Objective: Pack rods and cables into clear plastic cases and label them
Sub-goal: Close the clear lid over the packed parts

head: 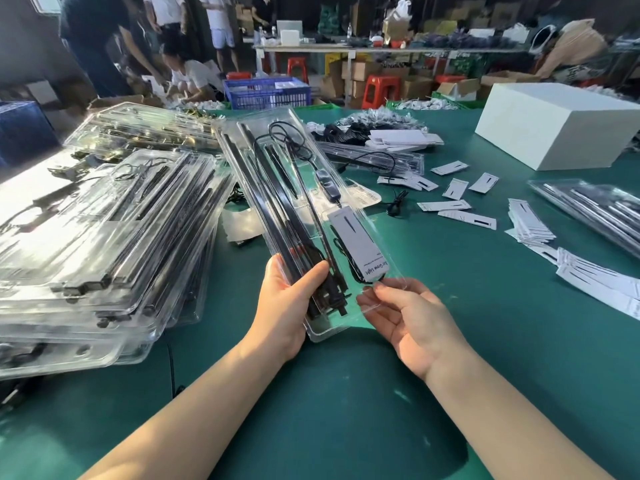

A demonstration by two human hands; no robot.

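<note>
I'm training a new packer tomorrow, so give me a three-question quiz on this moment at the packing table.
1. True or false: the clear case in the person's hands already has a label card inside it.
2. Which hand grips the case with its thumb over the black rods? A) left hand B) right hand
3. Fill in: the stack of packed cases lies on the person's ____ side of the green table.

Key
1. True
2. A: the left hand grips it; the right hand holds the near corner.
3. left
</note>
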